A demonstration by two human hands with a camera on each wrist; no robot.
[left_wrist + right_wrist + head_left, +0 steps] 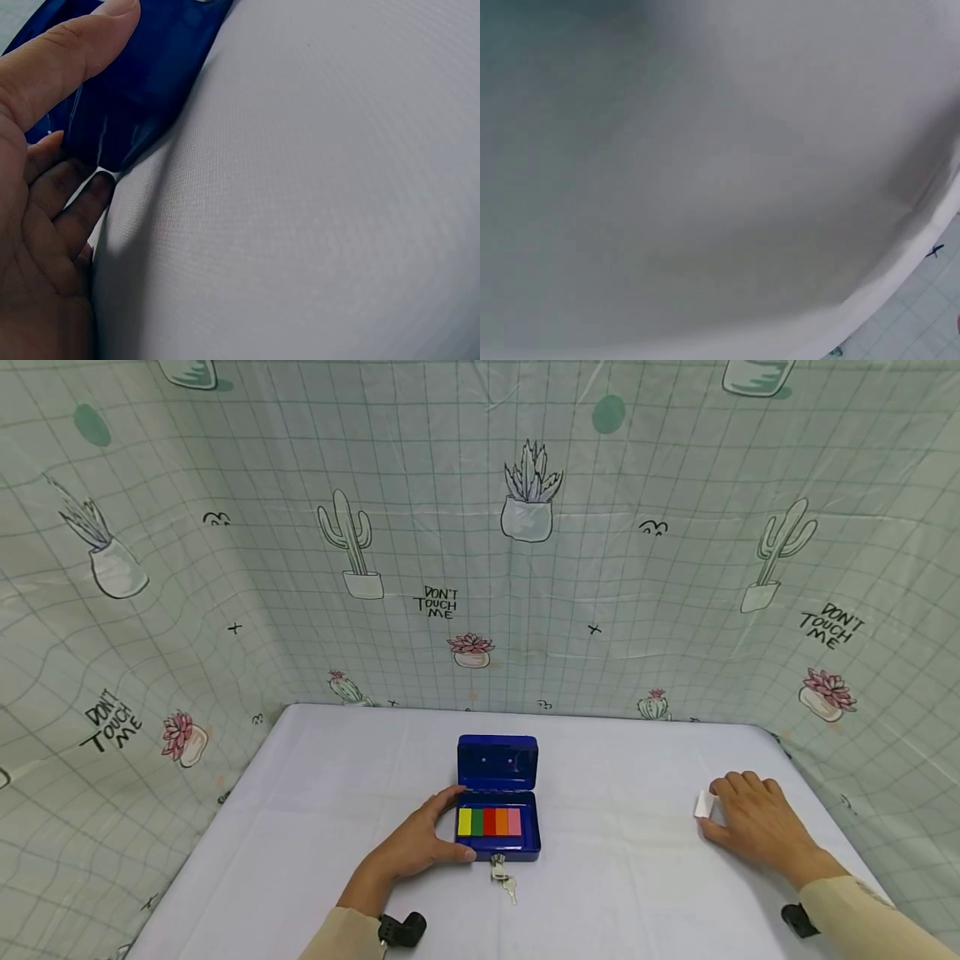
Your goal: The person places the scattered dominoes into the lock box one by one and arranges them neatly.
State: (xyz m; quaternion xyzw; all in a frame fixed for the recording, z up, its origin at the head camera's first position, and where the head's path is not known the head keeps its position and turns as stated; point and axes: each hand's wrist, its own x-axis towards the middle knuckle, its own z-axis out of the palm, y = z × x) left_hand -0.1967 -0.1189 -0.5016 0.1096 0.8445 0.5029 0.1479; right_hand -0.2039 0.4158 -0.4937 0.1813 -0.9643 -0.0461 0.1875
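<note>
A blue metal cash box (pixel 536 831) lies with its lid (pixel 498 763) raised at the back. Inside it, strips of yellow, green, red, orange and pink (pixel 490 822) stand side by side. Keys (pixel 505 878) hang from the lock at the front. My left hand (pixel 420 839) holds the box's left side, thumb at the front corner and fingers near the hinge; the left wrist view shows the thumb (pixel 67 56) against the blue wall (pixel 142 90). On the right, my right hand (pixel 759 818) pinches a small white block (pixel 703 804) between thumb and fingers, which partly hide it.
A white cloth (pixel 360 768) covers the table. Patterned curtains with cactus drawings (pixel 420 527) stand behind it and along both sides. In the right wrist view, the cloth's edge (pixel 877 292) drops off at the lower right.
</note>
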